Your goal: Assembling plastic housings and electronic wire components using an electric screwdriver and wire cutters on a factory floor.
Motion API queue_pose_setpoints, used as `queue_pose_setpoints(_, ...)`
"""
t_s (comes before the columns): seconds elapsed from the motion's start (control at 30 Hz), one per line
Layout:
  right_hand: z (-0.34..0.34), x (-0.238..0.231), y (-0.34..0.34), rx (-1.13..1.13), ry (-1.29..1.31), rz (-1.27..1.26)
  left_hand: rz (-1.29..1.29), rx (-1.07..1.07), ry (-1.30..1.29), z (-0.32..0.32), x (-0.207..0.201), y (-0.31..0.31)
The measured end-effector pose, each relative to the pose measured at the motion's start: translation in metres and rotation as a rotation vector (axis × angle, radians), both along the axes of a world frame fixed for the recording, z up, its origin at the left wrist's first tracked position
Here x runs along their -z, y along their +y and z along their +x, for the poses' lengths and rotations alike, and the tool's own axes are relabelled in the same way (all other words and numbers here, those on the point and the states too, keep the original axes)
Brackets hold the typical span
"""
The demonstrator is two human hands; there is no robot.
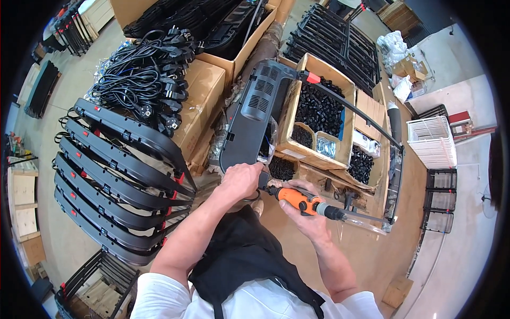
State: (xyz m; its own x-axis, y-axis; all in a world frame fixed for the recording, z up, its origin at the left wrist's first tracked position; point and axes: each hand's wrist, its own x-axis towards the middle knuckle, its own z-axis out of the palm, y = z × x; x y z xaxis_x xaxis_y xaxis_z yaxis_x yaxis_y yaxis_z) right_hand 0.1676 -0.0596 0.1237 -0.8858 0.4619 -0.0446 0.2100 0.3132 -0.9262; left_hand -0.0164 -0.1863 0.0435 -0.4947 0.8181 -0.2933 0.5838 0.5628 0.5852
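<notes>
My right hand point(304, 211) is wrapped round an orange and black inline power screwdriver point(295, 200). Its tip points left, towards the near end of a long black plastic housing point(245, 134). My left hand point(241, 181) is closed on that near end, its fingertips bent over the edge and partly hidden. The housing has a raised vented hump at its far end, where a black metal tube point(366, 118) with a red piece point(312, 77) runs off to the right. Whether the screwdriver's tip touches a screw is too small to tell.
An open box point(287, 125) of small black plastic parts stands right of the housing. Left are stacked black housings point(114, 171) and bundled power cables point(139, 74) on a cardboard box point(204, 87). Black metal frames point(340, 45) lie at the back; a white wire basket point(433, 141) stands right.
</notes>
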Motion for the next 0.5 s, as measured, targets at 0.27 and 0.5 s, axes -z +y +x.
queue_pose_setpoints(0.27, -0.022, -0.006, -0.005, -0.122, -0.075, 0.166, 0.806, -0.885, -1.561, 0.013, 0.029, -0.035)
queue_pose_setpoints(0.5, -0.022, -0.010, -0.002, -0.145, -0.105, 0.156, 0.817, -0.902, -1.695, 0.051, 0.032, -0.056)
